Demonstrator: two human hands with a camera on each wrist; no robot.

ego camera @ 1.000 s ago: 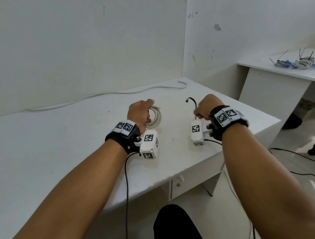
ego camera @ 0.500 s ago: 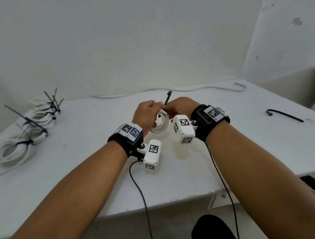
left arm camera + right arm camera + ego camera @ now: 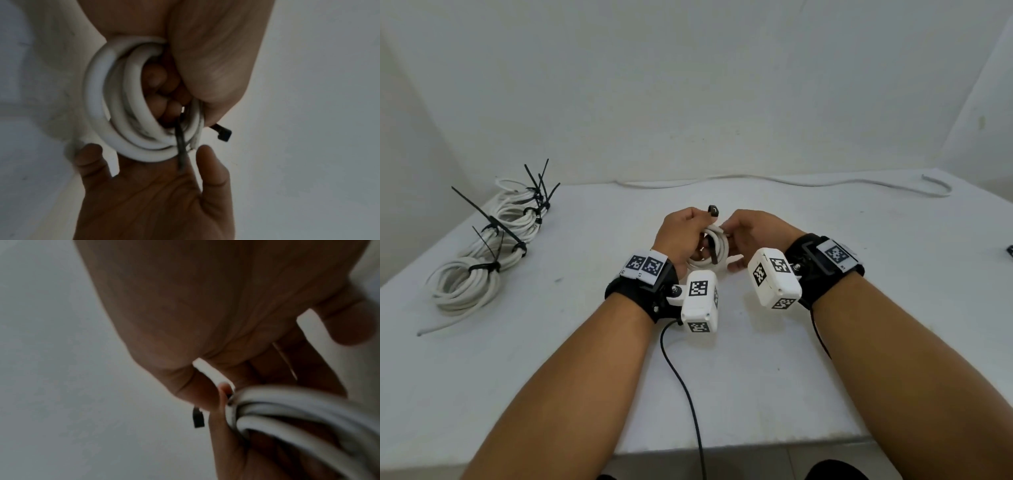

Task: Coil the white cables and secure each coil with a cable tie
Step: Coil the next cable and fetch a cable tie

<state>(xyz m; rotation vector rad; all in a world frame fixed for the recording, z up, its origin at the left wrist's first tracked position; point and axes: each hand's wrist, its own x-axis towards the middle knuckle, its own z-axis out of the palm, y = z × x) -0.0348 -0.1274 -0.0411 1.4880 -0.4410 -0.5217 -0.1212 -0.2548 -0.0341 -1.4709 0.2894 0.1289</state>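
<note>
A: Looking down from the head view, what has changed?

B: Half a second ago the tie stood upright between the hands. Now its strap runs down across the coil and only the tie head shows above the fists. The left hand grips the coil with curled fingers, just above the tabletop; the right hand has closed in against it, fingers at the coil's top edge.

A: And the left wrist view?

B: The strap passes through the coil's middle and hangs out past its lower edge. The left fingers are curled inside the loops. The right hand lies below with fingers spread, and the strap's tip rests against that palm. The head juts out beside the left thumb.

A: Right wrist?

B: It's dim and blurred. The coil sits against the right fingers, and the head pokes out beside them. Whether they pinch it, I cannot tell.

A: So what does it mean?

B: Threading is done, I'd judge; feeding the tip into the head comes next. Finished coils wait at left, and one loose cable lies by the wall.
</note>
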